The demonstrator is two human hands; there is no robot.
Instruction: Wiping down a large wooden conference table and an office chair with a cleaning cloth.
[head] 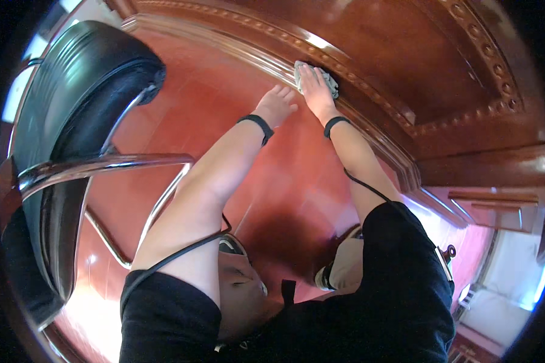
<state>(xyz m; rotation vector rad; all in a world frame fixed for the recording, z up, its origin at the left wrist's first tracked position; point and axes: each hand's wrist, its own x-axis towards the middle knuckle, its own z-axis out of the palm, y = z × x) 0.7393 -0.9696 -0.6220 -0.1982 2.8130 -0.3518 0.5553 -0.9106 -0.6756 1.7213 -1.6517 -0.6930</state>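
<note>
Under my right hand a grey cloth is pressed against the ledge of the base moulding on a carved, polished wooden panel. The fingers lie extended over the cloth, which bunches out on both sides of them. To the left, my left hand hangs with nothing in it, its fingers slightly spread, in front of the moulding and over the reddish floor. Dark bands with cords circle both wrists.
A black padded chair with a chromed metal frame stands close on my left. The reddish tiled floor runs up to the moulding. At right the woodwork turns a corner. My shoes are below me.
</note>
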